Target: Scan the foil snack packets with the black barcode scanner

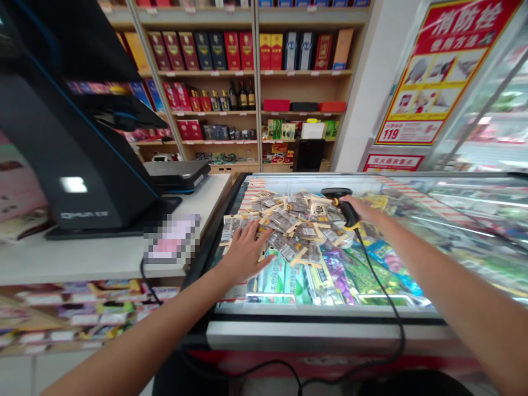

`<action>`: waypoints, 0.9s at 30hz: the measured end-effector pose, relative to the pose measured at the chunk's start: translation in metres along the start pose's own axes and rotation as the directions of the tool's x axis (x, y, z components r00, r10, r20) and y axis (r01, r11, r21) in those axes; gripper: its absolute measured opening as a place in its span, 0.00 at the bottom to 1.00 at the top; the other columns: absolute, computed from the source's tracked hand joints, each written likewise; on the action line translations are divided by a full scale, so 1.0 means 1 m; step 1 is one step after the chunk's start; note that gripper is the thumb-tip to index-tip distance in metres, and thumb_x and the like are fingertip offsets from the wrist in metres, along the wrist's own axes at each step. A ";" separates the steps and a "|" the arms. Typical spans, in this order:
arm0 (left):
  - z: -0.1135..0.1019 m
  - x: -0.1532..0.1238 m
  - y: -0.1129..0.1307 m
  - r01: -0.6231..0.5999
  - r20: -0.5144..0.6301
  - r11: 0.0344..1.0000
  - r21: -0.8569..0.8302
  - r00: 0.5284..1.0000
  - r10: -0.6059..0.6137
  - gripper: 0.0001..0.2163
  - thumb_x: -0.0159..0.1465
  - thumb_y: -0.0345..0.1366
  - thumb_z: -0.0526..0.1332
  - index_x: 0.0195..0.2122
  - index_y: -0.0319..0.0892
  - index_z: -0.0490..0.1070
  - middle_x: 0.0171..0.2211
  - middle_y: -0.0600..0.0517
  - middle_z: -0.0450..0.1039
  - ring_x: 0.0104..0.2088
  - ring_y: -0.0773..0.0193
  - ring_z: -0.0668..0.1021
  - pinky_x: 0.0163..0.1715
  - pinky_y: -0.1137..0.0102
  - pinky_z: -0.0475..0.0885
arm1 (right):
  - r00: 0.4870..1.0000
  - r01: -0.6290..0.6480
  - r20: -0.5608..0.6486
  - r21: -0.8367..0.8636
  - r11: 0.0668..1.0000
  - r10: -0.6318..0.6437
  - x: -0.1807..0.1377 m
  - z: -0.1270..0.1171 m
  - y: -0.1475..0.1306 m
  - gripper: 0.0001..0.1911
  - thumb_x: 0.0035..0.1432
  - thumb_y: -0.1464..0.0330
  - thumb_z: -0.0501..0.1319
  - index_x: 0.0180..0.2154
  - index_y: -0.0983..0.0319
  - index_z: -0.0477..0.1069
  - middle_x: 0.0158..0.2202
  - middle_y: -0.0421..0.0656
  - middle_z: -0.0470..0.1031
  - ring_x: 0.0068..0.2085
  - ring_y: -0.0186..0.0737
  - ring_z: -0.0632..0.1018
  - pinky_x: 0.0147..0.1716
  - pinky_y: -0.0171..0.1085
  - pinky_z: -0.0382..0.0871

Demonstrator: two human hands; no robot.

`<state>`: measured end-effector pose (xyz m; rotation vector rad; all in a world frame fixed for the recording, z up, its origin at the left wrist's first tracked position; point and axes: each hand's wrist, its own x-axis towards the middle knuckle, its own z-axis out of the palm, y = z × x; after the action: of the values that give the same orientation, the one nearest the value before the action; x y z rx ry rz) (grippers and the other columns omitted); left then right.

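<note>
Spread fingers of my left hand (246,252) rest on the near left side of a pile of small clear snack packets (284,220) with cream-coloured ends. The pile lies on the glass top of a chest freezer (322,311). At the pile's far right, my right hand (363,210) is closed around the handle of a black and yellow barcode scanner (350,213); part of the grip is hidden. The scanner's head points left, over the packets. Its black cable (377,280) hangs down across the freezer's front edge.
On the left, a white counter (103,261) carries a dark checkout terminal (94,165), a scale (179,173) and a blurred-out phone-like item (173,237). Frozen packages (284,278) show through the glass. Shelves of boxed bottles (202,49) stand behind. Cable loops (264,364) hang low in front.
</note>
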<state>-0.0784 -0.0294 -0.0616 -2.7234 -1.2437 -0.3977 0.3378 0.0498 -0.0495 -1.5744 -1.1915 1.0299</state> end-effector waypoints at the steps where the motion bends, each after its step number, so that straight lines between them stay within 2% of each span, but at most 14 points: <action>1: 0.001 0.003 0.001 0.004 -0.010 1.000 -0.008 1.000 -0.005 0.31 0.70 0.54 0.55 0.70 0.44 0.60 0.71 0.31 0.53 0.72 0.36 0.57 0.66 0.38 0.56 | 1.000 -0.018 0.006 0.008 1.000 0.018 0.000 0.006 0.001 0.15 0.66 0.64 0.53 0.30 0.61 0.71 0.22 0.44 0.78 0.20 0.40 0.76 0.20 0.35 0.71; 5: 0.000 0.002 -0.003 -0.025 -0.068 0.995 -0.101 0.998 0.018 0.33 0.68 0.58 0.55 0.67 0.39 0.62 0.69 0.29 0.53 0.70 0.36 0.59 0.66 0.39 0.56 | 0.997 -0.047 0.061 0.061 0.997 0.044 -0.007 0.022 0.002 0.14 0.65 0.63 0.55 0.34 0.63 0.76 0.30 0.47 0.83 0.28 0.43 0.82 0.28 0.36 0.77; 8: -0.010 -0.006 -0.010 -0.050 -0.149 0.982 -0.182 0.989 0.023 0.34 0.68 0.61 0.53 0.64 0.39 0.61 0.69 0.30 0.52 0.70 0.38 0.59 0.66 0.40 0.56 | 0.992 0.043 0.108 0.171 0.984 -0.062 -0.012 0.017 -0.008 0.15 0.62 0.65 0.56 0.45 0.61 0.77 0.37 0.45 0.84 0.34 0.44 0.83 0.36 0.38 0.80; 10: -0.020 -0.006 -0.016 -0.050 -0.212 0.979 -0.198 0.977 0.008 0.32 0.68 0.61 0.52 0.63 0.40 0.60 0.68 0.31 0.53 0.69 0.39 0.59 0.65 0.41 0.57 | 0.988 0.078 0.109 0.254 0.964 -0.109 -0.009 0.004 -0.019 0.20 0.61 0.65 0.55 0.52 0.60 0.75 0.40 0.44 0.84 0.32 0.44 0.83 0.35 0.41 0.81; 12: -0.031 0.003 -0.026 -0.032 -0.261 0.978 -0.208 0.965 -0.025 0.31 0.69 0.60 0.50 0.62 0.41 0.60 0.67 0.33 0.56 0.68 0.41 0.61 0.64 0.42 0.59 | 0.994 0.044 0.084 0.287 0.957 -0.071 0.000 -0.012 -0.029 0.22 0.62 0.63 0.54 0.56 0.58 0.73 0.40 0.44 0.84 0.27 0.44 0.81 0.28 0.43 0.80; 15: -0.040 0.041 -0.052 0.032 -0.274 0.962 -0.270 0.956 -0.108 0.29 0.71 0.59 0.45 0.60 0.40 0.64 0.64 0.36 0.63 0.65 0.46 0.67 0.63 0.49 0.63 | 1.000 -0.029 0.011 0.260 0.965 0.027 0.022 -0.029 -0.034 0.22 0.63 0.63 0.52 0.55 0.61 0.73 0.33 0.44 0.83 0.22 0.43 0.77 0.22 0.42 0.77; 17: -0.038 0.079 -0.075 0.055 -0.211 0.944 -0.326 0.969 -0.129 0.32 0.71 0.60 0.41 0.59 0.39 0.67 0.59 0.38 0.70 0.61 0.48 0.71 0.63 0.53 0.64 | 0.996 -0.056 -0.049 0.220 0.974 0.068 0.036 -0.030 -0.031 0.20 0.63 0.64 0.52 0.51 0.64 0.74 0.27 0.43 0.80 0.22 0.43 0.76 0.20 0.40 0.75; 19: -0.030 0.120 -0.098 0.114 -0.067 0.915 -0.388 0.986 -0.152 0.36 0.71 0.60 0.37 0.60 0.37 0.69 0.62 0.38 0.71 0.63 0.49 0.71 0.66 0.55 0.61 | 0.993 -0.075 -0.071 0.199 0.977 0.091 0.045 -0.026 -0.026 0.18 0.63 0.65 0.53 0.48 0.66 0.75 0.26 0.44 0.79 0.22 0.43 0.76 0.20 0.39 0.75; 21: -0.017 0.156 -0.115 0.177 0.114 0.893 -0.413 0.983 -0.142 0.39 0.71 0.60 0.34 0.66 0.36 0.65 0.69 0.39 0.64 0.69 0.49 0.65 0.69 0.57 0.57 | 0.993 -0.103 -0.042 0.212 0.972 0.115 0.049 -0.017 -0.025 0.17 0.65 0.66 0.52 0.46 0.65 0.76 0.30 0.46 0.82 0.23 0.43 0.77 0.19 0.39 0.74; 22: -0.010 0.171 -0.120 0.186 0.149 0.892 -0.411 0.979 -0.136 0.40 0.71 0.60 0.32 0.67 0.36 0.63 0.71 0.39 0.60 0.71 0.50 0.63 0.69 0.57 0.55 | 0.992 -0.122 -0.010 0.220 0.968 0.127 0.049 -0.011 -0.026 0.18 0.66 0.66 0.51 0.46 0.65 0.76 0.33 0.46 0.83 0.23 0.42 0.77 0.18 0.39 0.74; 24: 0.003 0.192 -0.125 0.198 0.211 0.894 -0.403 0.970 -0.120 0.42 0.70 0.62 0.33 0.68 0.34 0.63 0.71 0.39 0.58 0.71 0.48 0.62 0.69 0.56 0.55 | 0.989 -0.150 0.052 0.218 0.964 0.142 0.049 0.000 -0.030 0.19 0.66 0.65 0.50 0.46 0.64 0.77 0.38 0.47 0.84 0.22 0.41 0.77 0.16 0.39 0.72; 27: 0.015 0.204 -0.126 0.212 0.285 0.897 -0.388 0.953 -0.102 0.45 0.67 0.67 0.36 0.68 0.36 0.65 0.71 0.38 0.58 0.71 0.44 0.61 0.69 0.53 0.55 | 0.982 -0.164 0.128 0.198 0.966 0.141 0.051 0.017 -0.038 0.19 0.65 0.65 0.52 0.47 0.63 0.78 0.41 0.47 0.85 0.21 0.40 0.76 0.14 0.37 0.69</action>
<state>-0.0432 0.2038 -0.0174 -3.1209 -1.6226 -0.3687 0.3219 0.1081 -0.0226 -1.4761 -1.0116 1.3156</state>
